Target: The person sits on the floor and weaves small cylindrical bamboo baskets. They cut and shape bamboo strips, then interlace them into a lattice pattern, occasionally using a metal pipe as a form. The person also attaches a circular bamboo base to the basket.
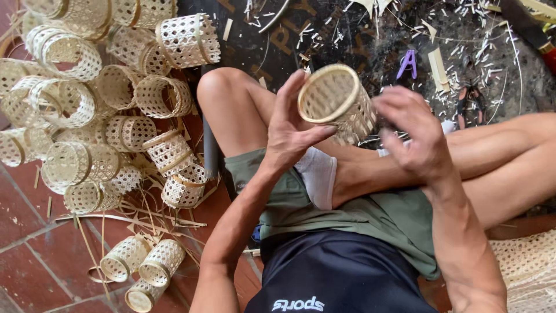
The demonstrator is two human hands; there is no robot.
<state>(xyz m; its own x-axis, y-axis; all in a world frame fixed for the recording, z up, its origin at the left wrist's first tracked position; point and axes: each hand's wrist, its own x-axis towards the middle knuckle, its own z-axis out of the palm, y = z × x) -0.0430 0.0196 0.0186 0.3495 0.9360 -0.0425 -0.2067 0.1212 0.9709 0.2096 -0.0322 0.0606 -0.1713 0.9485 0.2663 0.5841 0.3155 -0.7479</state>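
A small woven bamboo basket [336,101], cylindrical with a pale rim, is held up over my lap with its open mouth facing the camera. My left hand [289,124] grips its left side, thumb against the rim. On the basket's right, my right hand [414,136] has curled fingers touching the basket's wall. I sit cross-legged in green shorts on the floor.
A heap of several finished woven baskets [104,104] lies on the red tile floor at left, with three more [142,269] near my left elbow. Bamboo strips and shavings [440,35] litter a dark mat ahead. A purple clip [408,62] and pliers [468,98] lie there.
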